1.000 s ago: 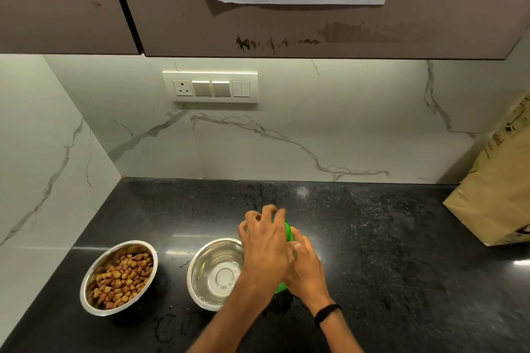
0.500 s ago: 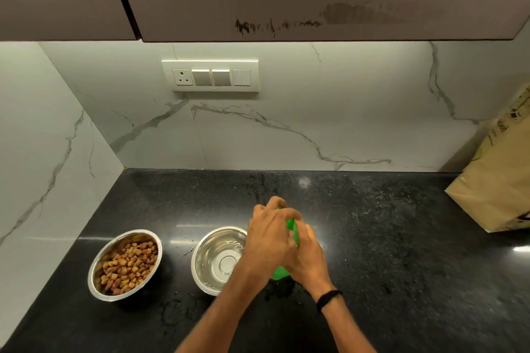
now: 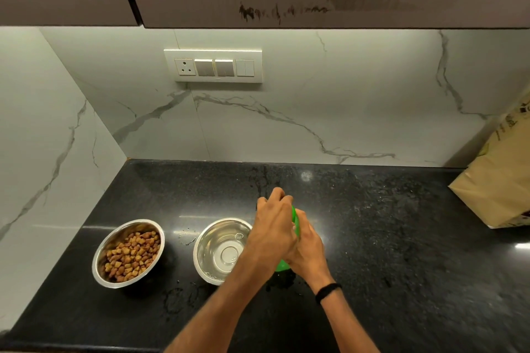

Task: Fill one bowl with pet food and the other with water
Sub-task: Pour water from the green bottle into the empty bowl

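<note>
Two steel bowls sit on the black counter. The left bowl (image 3: 97, 262) holds brown kibble (image 3: 132, 255). The right bowl (image 3: 207, 249) holds a little clear water. Just right of it stands a green bottle (image 3: 282, 266), mostly hidden by both hands. My left hand (image 3: 272, 226) curls over the bottle's top. My right hand (image 3: 308, 246) grips the bottle's body from the right; a black band circles that wrist.
A brown paper pet food bag (image 3: 499, 180) leans against the wall at the far right. Water drops and smears (image 3: 186, 235) lie on the black counter (image 3: 401, 238) around the bowls. Marble walls close off the back and left; cabinets hang overhead.
My left hand has turned slightly on the bottle's top while the right hand keeps hold of the body. The camera has tilted a little, shifting the scene down. The bowls have not moved.
</note>
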